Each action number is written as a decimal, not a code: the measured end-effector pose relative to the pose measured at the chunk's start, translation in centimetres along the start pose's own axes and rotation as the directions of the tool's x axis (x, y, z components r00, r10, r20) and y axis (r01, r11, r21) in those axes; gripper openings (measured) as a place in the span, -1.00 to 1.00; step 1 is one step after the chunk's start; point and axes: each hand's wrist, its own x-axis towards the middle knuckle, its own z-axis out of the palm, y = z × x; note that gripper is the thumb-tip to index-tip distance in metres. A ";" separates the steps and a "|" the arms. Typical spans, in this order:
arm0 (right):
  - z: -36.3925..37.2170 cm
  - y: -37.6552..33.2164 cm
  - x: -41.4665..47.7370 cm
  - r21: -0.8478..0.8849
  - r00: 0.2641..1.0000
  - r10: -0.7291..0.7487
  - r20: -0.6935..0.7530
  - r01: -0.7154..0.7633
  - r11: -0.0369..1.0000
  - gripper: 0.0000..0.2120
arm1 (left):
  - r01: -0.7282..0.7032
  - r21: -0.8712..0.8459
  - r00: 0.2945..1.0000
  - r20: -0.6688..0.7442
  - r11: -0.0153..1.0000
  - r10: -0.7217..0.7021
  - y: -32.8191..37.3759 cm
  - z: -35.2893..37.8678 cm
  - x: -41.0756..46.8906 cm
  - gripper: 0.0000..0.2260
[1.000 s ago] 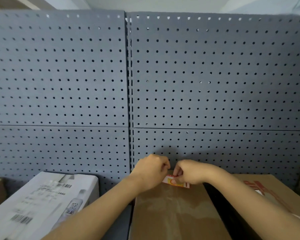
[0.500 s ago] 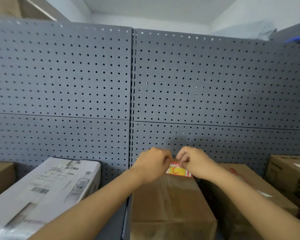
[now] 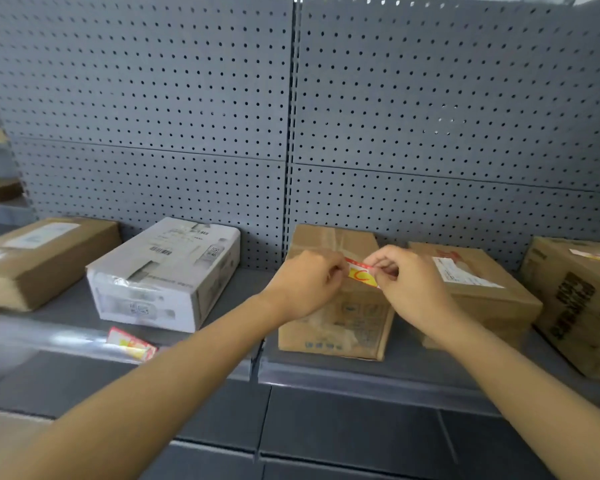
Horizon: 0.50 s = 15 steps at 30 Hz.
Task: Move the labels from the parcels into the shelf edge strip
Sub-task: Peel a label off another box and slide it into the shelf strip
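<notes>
A small red and yellow label (image 3: 360, 271) is pinched between my left hand (image 3: 309, 282) and my right hand (image 3: 406, 282), just above the front top edge of a brown taped parcel (image 3: 336, 327). Both hands have their fingers closed on the label's ends. The clear shelf edge strip (image 3: 361, 377) runs along the front of the grey shelf below the parcel. Another red and yellow label (image 3: 130, 345) sits in the strip at the left.
A white box (image 3: 167, 275) and a flat brown parcel (image 3: 42, 258) lie on the shelf to the left. Two brown parcels (image 3: 478, 289) (image 3: 575, 303) with labels on top stand to the right. Grey pegboard (image 3: 291, 116) backs the shelf.
The view has pulled back and tilted down, so the shelf front and strip now show. Both hands have drawn the label toward me, from the parcel's back edge to its front edge.
</notes>
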 end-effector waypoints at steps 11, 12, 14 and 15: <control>2.3 0.1 -7.3 0.006 0.997 0.055 0.048 -0.055 0.998 -0.81 | 0.061 -0.063 0.991 0.120 0.996 -0.053 -1.4 4.2 -7.0 -0.87; 2.8 0.4 -7.7 0.013 0.995 0.078 0.062 -0.079 0.997 -0.81 | 0.073 -0.069 0.989 0.137 0.995 -0.063 -1.7 4.8 -7.5 -0.86; 4.1 1.2 -8.3 0.039 0.985 0.149 0.089 -0.153 0.987 -0.79 | 0.078 -0.035 0.982 0.172 0.996 -0.071 -2.4 6.0 -8.5 -0.84; 4.7 1.6 -8.6 0.061 0.975 0.196 0.104 -0.203 0.977 -0.77 | 0.064 0.004 0.979 0.195 0.998 -0.063 -2.8 6.6 -8.9 -0.82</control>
